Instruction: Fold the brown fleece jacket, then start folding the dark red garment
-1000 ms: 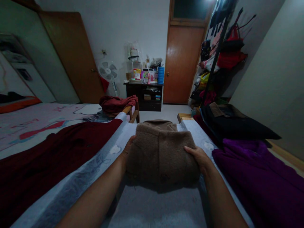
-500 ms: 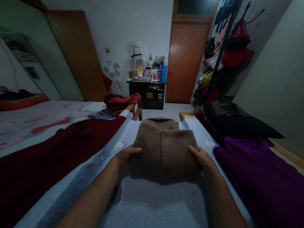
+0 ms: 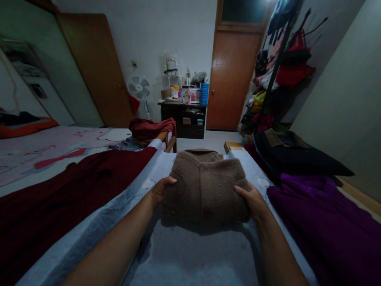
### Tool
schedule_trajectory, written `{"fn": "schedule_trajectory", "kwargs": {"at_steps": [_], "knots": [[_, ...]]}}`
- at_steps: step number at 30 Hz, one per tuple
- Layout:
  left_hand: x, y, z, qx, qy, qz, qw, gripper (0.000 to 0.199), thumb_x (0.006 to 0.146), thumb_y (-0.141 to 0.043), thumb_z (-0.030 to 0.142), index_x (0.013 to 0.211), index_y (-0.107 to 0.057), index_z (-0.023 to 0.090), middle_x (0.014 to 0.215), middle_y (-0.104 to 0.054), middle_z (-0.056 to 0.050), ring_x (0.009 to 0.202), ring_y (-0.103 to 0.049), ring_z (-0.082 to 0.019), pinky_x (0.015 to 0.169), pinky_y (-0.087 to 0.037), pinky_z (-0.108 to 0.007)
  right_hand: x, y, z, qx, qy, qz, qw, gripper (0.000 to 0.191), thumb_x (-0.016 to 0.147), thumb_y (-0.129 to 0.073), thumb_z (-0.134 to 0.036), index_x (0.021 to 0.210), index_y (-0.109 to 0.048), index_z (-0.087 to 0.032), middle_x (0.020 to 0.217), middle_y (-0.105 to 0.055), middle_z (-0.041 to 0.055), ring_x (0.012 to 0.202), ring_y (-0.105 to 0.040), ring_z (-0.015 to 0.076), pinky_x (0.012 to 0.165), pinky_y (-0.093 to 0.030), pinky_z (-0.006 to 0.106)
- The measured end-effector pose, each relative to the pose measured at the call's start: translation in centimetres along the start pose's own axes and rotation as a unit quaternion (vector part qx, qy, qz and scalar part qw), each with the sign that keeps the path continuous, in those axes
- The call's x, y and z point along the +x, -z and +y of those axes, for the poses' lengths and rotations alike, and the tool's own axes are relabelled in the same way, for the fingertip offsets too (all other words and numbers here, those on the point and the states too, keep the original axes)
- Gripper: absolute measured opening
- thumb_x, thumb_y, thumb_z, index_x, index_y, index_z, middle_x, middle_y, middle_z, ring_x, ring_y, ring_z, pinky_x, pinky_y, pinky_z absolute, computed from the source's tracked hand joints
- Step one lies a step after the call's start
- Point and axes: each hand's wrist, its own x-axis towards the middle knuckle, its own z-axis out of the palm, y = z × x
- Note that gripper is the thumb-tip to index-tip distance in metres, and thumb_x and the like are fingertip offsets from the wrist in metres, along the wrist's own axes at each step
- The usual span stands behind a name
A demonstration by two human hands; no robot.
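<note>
A brown fleecy coat [image 3: 205, 186], folded into a compact bundle with its collar at the far side, is between my hands in the middle of the head view. My left hand [image 3: 162, 188] grips its left edge, thumb on top and the other fingers hidden beneath. On the opposite edge, my right hand [image 3: 249, 198] holds it the same way. Its near edge casts a shadow on the pale blue bed cover [image 3: 196, 258]; whether the whole bundle is lifted I cannot tell.
A dark red garment [image 3: 80, 182] lies spread on the left. On the right are folded purple clothing [image 3: 324, 218] and a dark folded garment [image 3: 300, 153]. Beyond the bed stand a fan [image 3: 139, 87], a black cabinet [image 3: 183, 119] and a wooden door [image 3: 230, 79].
The folded coat has tilted slightly, its left side rising a little with my left hand. Both hands keep their hold, and the view has shifted slightly.
</note>
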Motion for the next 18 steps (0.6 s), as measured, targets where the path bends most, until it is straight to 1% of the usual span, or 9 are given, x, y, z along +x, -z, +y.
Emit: {"fn": "schedule_trajectory", "kwargs": {"at_steps": [3, 6, 9, 12, 16, 18], "knots": [[0.2, -0.7, 1.5, 0.016, -0.039, -0.036, 0.998, 0.054, 0.061, -0.060, 0.019, 0.113, -0.066, 0.007, 0.091, -0.076, -0.013, 0.093, -0.071, -0.033, 0.086, -0.055, -0.045, 0.9, -0.5, -1.7, -0.005, 0.018, -0.013, 1.000, 0.057, 0.061, -0.081, -0.041, 0.111, -0.061, -0.021, 0.105, -0.073, 0.0063, 0.093, -0.069, 0.0273, 0.083, -0.054, 0.040], [0.6, -1.6, 3.6, 0.030, -0.082, -0.048, 0.995, 0.054, 0.060, -0.059, 0.018, 0.112, -0.066, 0.008, 0.089, -0.076, -0.011, 0.093, -0.070, -0.034, 0.088, -0.054, -0.048, 2.4, -1.1, -3.8, 0.005, 0.032, -0.030, 0.999, 0.057, 0.061, -0.080, -0.039, 0.112, -0.060, -0.022, 0.107, -0.072, 0.0069, 0.093, -0.069, 0.0270, 0.082, -0.054, 0.040], [1.7, -2.5, 6.0, 0.041, -0.122, -0.042, 0.991, 0.057, 0.059, -0.058, 0.018, 0.115, -0.063, 0.011, 0.089, -0.076, -0.010, 0.098, -0.068, -0.036, 0.090, -0.052, -0.052, 4.5, -2.1, -6.0, 0.011, 0.054, -0.028, 0.998, 0.057, 0.061, -0.079, -0.036, 0.112, -0.059, -0.021, 0.106, -0.072, 0.0072, 0.091, -0.069, 0.0261, 0.081, -0.054, 0.039], [3.3, -3.2, 8.3, 0.042, -0.148, -0.029, 0.988, 0.061, 0.060, -0.056, 0.020, 0.120, -0.060, 0.011, 0.092, -0.075, -0.010, 0.104, -0.065, -0.039, 0.092, -0.050, -0.056, 7.3, -3.0, -7.6, -0.014, 0.083, -0.030, 0.996, 0.059, 0.063, -0.076, -0.037, 0.117, -0.058, -0.021, 0.109, -0.072, 0.0078, 0.093, -0.068, 0.0266, 0.082, -0.054, 0.039], [5.9, -3.2, 11.0, 0.031, -0.189, -0.002, 0.982, 0.061, 0.060, -0.056, 0.023, 0.120, -0.060, 0.012, 0.093, -0.075, -0.010, 0.106, -0.064, -0.038, 0.092, -0.051, -0.054, 11.7, -4.0, -8.5, -0.039, 0.106, -0.017, 0.993, 0.057, 0.064, -0.073, -0.035, 0.118, -0.058, -0.021, 0.107, -0.072, 0.0072, 0.093, -0.068, 0.0268, 0.081, -0.054, 0.040], [7.3, -2.7, 12.0, 0.032, -0.185, 0.010, 0.982, 0.059, 0.062, -0.056, 0.026, 0.120, -0.060, 0.013, 0.093, -0.075, -0.009, 0.105, -0.065, -0.038, 0.090, -0.051, -0.053, 14.1, -4.5, -8.3, -0.040, 0.118, -0.006, 0.992, 0.055, 0.064, -0.071, -0.033, 0.116, -0.059, -0.021, 0.103, -0.073, 0.0066, 0.092, -0.068, 0.0261, 0.080, -0.054, 0.039]]}}
